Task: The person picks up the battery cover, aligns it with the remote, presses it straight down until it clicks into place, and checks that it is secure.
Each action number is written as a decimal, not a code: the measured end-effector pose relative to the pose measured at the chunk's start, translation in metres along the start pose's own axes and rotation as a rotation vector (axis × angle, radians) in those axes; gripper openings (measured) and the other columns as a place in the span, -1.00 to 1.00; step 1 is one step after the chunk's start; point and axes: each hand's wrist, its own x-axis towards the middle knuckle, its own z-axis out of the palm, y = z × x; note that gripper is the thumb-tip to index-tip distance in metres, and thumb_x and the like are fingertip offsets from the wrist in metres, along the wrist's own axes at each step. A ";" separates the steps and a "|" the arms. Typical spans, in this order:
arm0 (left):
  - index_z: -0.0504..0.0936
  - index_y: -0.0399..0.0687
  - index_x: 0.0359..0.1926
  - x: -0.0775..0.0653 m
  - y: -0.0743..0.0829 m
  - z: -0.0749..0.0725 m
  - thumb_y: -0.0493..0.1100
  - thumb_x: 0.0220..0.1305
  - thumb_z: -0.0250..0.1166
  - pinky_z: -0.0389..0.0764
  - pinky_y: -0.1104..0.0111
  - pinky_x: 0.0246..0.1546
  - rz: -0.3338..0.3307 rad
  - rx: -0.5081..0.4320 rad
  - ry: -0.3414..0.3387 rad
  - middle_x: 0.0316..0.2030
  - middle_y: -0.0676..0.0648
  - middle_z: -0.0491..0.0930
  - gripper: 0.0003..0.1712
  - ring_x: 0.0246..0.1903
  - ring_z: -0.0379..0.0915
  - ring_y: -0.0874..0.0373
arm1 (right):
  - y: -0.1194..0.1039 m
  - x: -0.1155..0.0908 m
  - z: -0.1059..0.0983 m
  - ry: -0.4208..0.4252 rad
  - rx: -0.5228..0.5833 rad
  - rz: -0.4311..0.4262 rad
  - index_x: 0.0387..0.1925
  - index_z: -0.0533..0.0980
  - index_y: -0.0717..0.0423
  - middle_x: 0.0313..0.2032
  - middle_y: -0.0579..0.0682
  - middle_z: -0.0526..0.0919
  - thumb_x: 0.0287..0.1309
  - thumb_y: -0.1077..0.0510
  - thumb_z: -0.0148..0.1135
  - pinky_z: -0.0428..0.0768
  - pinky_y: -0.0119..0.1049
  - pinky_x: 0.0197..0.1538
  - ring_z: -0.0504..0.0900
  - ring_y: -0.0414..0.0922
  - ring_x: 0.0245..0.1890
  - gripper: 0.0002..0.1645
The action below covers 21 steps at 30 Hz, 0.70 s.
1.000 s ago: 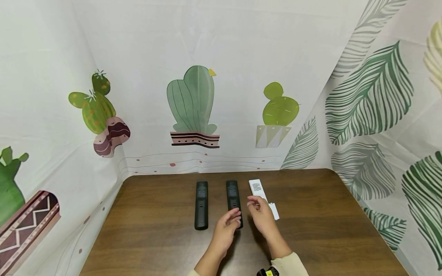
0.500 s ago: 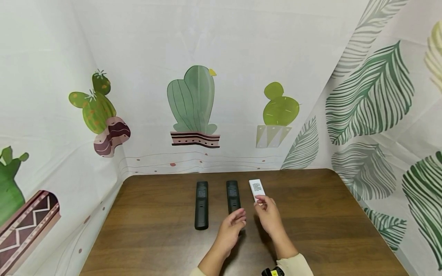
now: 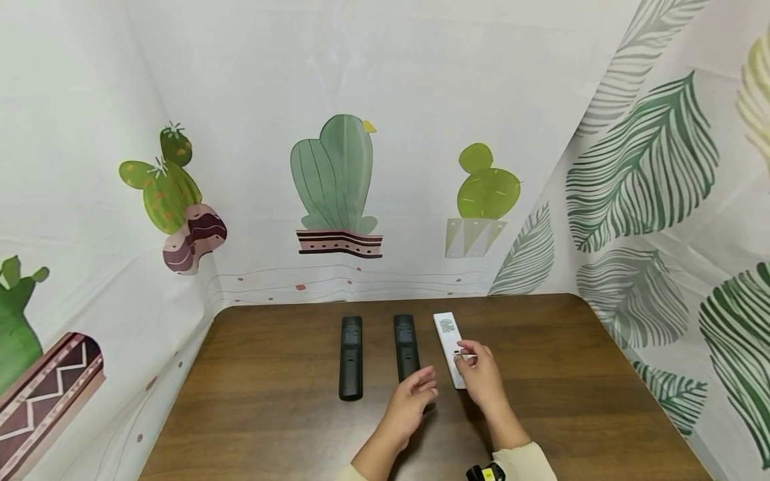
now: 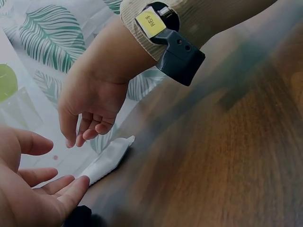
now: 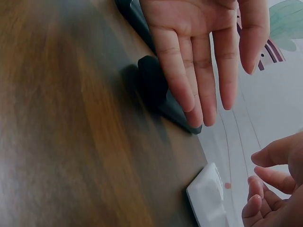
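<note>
The white remote (image 3: 448,342) lies on the counter (image 3: 271,381), the bent fingers of the right hand (image 3: 480,375) at its edge; whether they grasp anything cannot be told. For stability, brace the remote's body with the left hand (image 3: 410,402), whose fingers are released, extended beside the middle black remote (image 3: 406,342). The left black remote (image 3: 351,361) lies apart.

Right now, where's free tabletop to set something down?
Bare: table left of the left black remote, a narrow strip between it and the middle black remote, and right of the right hand. Crowded: middle black remote through white remote, left hand and right hand included.
</note>
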 end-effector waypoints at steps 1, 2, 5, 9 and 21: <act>0.37 -0.38 0.38 0.000 0.000 0.001 -0.28 0.37 0.17 0.47 0.00 0.33 -0.002 0.005 -0.003 0.33 -0.38 0.44 -0.41 0.34 0.39 -0.27 | 0.001 0.000 -0.001 -0.001 0.000 0.002 0.11 0.55 0.28 -0.05 0.23 0.55 0.20 0.35 0.25 0.48 -0.49 -0.23 0.52 -0.10 -0.23 -0.59; 0.37 -0.39 0.38 0.000 -0.001 0.002 -0.28 0.37 0.17 0.47 0.00 0.34 -0.003 0.007 -0.006 0.33 -0.39 0.44 -0.41 0.34 0.38 -0.27 | 0.002 0.000 -0.002 -0.002 -0.002 0.004 0.11 0.55 0.28 -0.04 0.23 0.55 0.19 0.35 0.25 0.48 -0.49 -0.23 0.52 -0.10 -0.22 -0.58; 0.35 -0.39 0.39 0.001 -0.002 0.004 -0.27 0.37 0.17 0.47 0.01 0.34 -0.008 0.011 -0.013 0.34 -0.39 0.43 -0.39 0.35 0.37 -0.27 | 0.006 0.001 -0.005 0.001 -0.018 0.008 0.12 0.55 0.28 -0.04 0.23 0.56 0.18 0.35 0.25 0.47 -0.48 -0.20 0.52 -0.09 -0.21 -0.57; 0.34 -0.40 0.40 0.002 -0.003 0.008 -0.26 0.36 0.18 0.47 0.01 0.34 -0.013 0.010 -0.010 0.34 -0.38 0.43 -0.37 0.35 0.37 -0.27 | 0.011 0.003 -0.007 0.003 -0.038 0.011 0.12 0.55 0.27 -0.03 0.23 0.57 0.20 0.33 0.26 0.45 -0.47 -0.21 0.51 -0.09 -0.20 -0.57; 0.32 -0.43 0.40 0.009 -0.011 0.016 -0.26 0.33 0.21 0.45 0.01 0.36 -0.036 -0.006 -0.009 0.35 -0.37 0.43 -0.33 0.35 0.37 -0.25 | 0.023 0.006 -0.016 0.000 -0.105 0.053 0.16 0.53 0.28 0.03 0.25 0.49 0.19 0.21 0.35 0.45 -0.37 -0.11 0.52 0.02 -0.09 -0.50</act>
